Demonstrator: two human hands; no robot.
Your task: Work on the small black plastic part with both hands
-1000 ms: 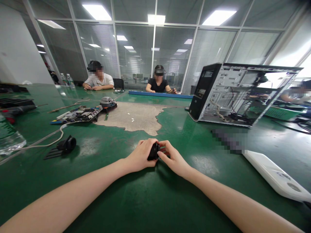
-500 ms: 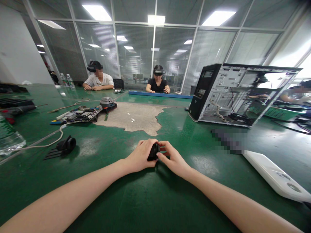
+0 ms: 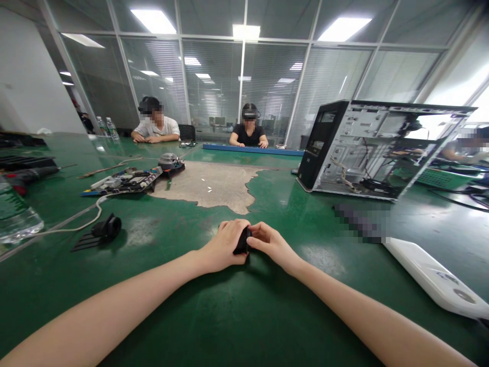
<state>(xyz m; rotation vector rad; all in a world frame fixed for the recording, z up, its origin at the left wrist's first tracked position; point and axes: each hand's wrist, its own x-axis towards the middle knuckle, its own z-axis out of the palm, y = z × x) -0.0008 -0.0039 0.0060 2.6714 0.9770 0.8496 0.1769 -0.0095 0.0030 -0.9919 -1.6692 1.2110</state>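
Observation:
A small black object [image 3: 242, 241] is held just over the green table [image 3: 214, 311], in the middle of the view. My left hand [image 3: 224, 244] is wrapped round it from the left, with the thumb below and the fingers over the top. From the right, my right hand [image 3: 270, 243] has its thumb and fingertips at the object's right side, closed on it. Both palms hide much of the object. To the left on the table lies a black part with a round end and several prongs [image 3: 109, 228].
A circuit board [image 3: 126, 181] and a silver fan-like part [image 3: 170, 161] lie back left. An open computer case [image 3: 355, 153] stands back right. A white power bank [image 3: 431, 275] lies right, a bottle [image 3: 17, 216] left. A person [image 3: 249, 130] sits opposite; another person [image 3: 156, 125] sits further left.
The right hand's fingers have drawn closer together at the black object's right side. The left hand keeps its hold, and the object's visible face has turned slightly.

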